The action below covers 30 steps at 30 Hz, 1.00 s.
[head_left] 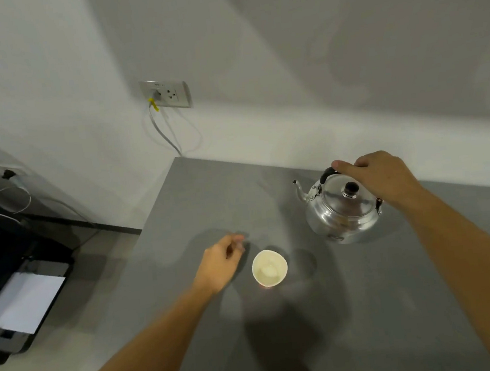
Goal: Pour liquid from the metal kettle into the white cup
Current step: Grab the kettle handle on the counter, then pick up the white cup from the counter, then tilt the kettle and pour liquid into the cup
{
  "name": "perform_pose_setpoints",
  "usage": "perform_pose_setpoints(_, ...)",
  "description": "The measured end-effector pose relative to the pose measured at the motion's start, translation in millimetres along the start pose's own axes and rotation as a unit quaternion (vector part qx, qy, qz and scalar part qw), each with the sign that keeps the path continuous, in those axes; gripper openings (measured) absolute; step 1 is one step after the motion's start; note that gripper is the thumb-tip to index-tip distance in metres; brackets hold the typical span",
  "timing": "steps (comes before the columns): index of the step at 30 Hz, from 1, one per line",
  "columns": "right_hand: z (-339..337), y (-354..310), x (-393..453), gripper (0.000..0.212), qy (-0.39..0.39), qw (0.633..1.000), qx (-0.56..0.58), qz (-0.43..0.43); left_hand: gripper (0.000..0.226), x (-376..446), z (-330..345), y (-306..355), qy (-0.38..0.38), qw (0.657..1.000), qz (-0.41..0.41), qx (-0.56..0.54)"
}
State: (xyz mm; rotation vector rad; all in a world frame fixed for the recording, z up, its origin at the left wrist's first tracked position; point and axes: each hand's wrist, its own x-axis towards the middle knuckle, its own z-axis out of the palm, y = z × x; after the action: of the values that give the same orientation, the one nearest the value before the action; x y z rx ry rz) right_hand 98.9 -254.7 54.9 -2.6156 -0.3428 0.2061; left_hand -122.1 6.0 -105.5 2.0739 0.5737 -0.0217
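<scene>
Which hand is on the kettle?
The right hand. It rests on the black handle on top of the metal kettle. The left hand hangs loosely curled beside the white cup, holding nothing.

Grey surface (369, 308) bare along the near edge and across the whole near-right area — open passage there. White cup (269, 268) stands upright left of centre; left hand (221, 262) sits just beside it on its left, apart from the rim. Metal kettle (343, 205) stands further back and right, right hand (377, 175) over its handle. Strip between cup and kettle is unobstructed. Wall (315, 59) closes off the far side just behind the kettle — little room there.
</scene>
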Motion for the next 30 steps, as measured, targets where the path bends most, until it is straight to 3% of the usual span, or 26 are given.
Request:
perform_pose_setpoints(5, -9.3, -5.6, -39.6, 0.065, -0.013, 1.0, 0.008, -0.008, 0.054, -27.6, 12.3, -16.9, -0.11, 0.992, 0.004, -0.056)
perform_pose_setpoints(10, -11.1, -8.3, -69.0, 0.065, -0.051, 0.998, 0.036, -0.008, 0.071, -30.1, 29.5, -20.8, -0.17, 0.983, 0.043, -0.063)
perform_pose_setpoints(18, -2.0, -11.9, -100.5, 0.057, -0.058, 0.998, 0.012, -0.021, 0.084, -23.8, 50.9, -16.1, -0.144, 0.985, 0.047, -0.089)
perform_pose_setpoints(23, 5.9, -16.2, -109.7, 0.053, -0.051, 0.997, -0.017, -0.051, 0.078, -23.6, 53.5, -10.6, -0.112, 0.988, 0.045, -0.092)
perform_pose_setpoints(27, 12.2, -18.4, -111.8, 0.07, -0.04, 0.997, -0.036, -0.059, 0.069, -22.5, 54.5, -8.4, -0.101, 0.991, 0.046, -0.082)
perform_pose_setpoints(30, 15.3, -24.8, -113.1, 0.068, -0.046, 0.995, -0.058, -0.06, 0.066, -22.9, 55.6, -7.5, -0.09, 0.992, 0.051, -0.072)
